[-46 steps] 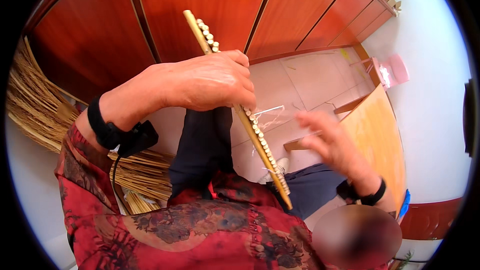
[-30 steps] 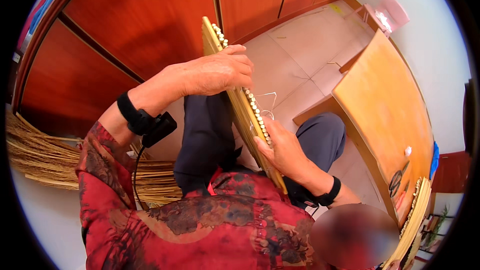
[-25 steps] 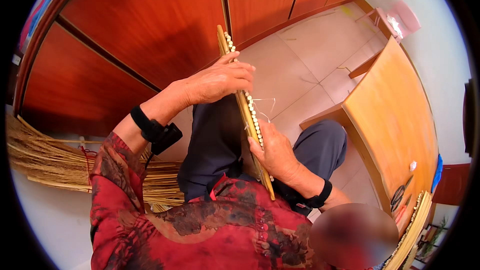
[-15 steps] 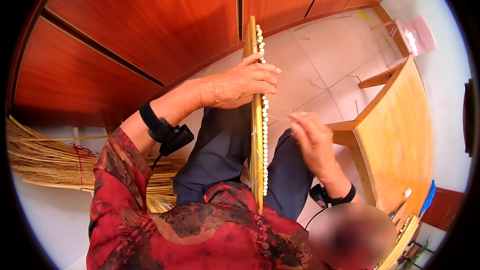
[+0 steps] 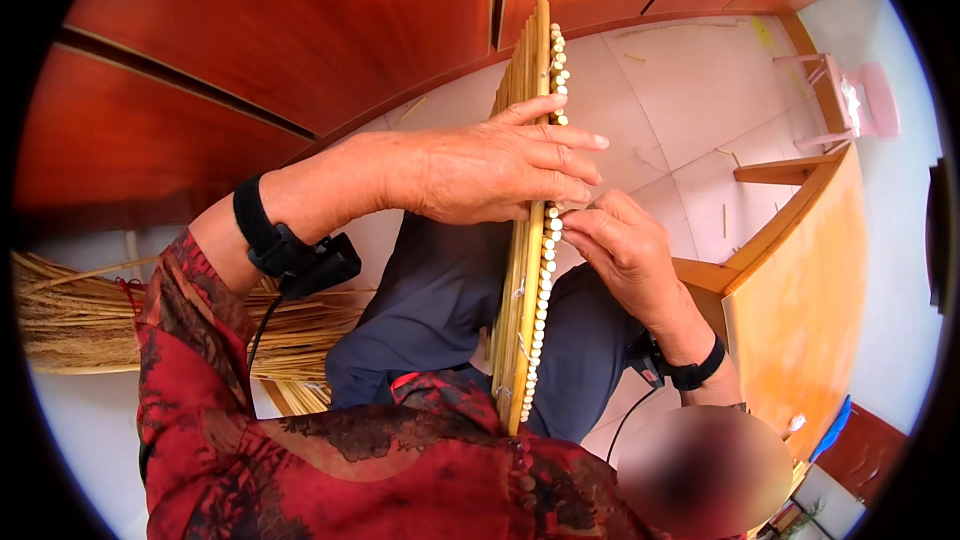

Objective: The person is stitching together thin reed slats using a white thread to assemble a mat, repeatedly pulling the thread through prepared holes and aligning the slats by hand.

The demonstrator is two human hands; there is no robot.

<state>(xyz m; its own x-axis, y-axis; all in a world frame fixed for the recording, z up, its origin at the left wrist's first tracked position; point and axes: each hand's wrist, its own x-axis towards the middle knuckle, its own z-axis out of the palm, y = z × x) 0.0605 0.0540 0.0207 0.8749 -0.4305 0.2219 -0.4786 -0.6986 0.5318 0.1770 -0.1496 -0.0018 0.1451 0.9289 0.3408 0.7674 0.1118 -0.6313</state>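
A panel of straw-coloured stalks (image 5: 520, 270), bound side by side, stands on edge at my lap, its far end raised. Round pale cut ends (image 5: 543, 290) line its right side, and short white stitches show on its near part. My left hand (image 5: 500, 165) lies across the panel's upper part and grips it, fingers reaching over the cut ends. Close beside those fingertips, my right hand (image 5: 625, 250) pinches thumb and forefinger together against the row of ends. Whatever is in the pinch is too small to make out.
A bundle of long dry stalks (image 5: 90, 325) lies at the left. Red-brown cabinet doors (image 5: 300, 30) rise ahead. To the right stands a wooden table (image 5: 800, 280), with a pink chair (image 5: 875, 100) beyond. Stalk scraps (image 5: 725, 220) are scattered on the tiled floor (image 5: 620, 90).
My right hand has moved up and left to the cut ends beside my left hand. Thin thread lines between it and the panel no longer show. The panel's top leans farther right.
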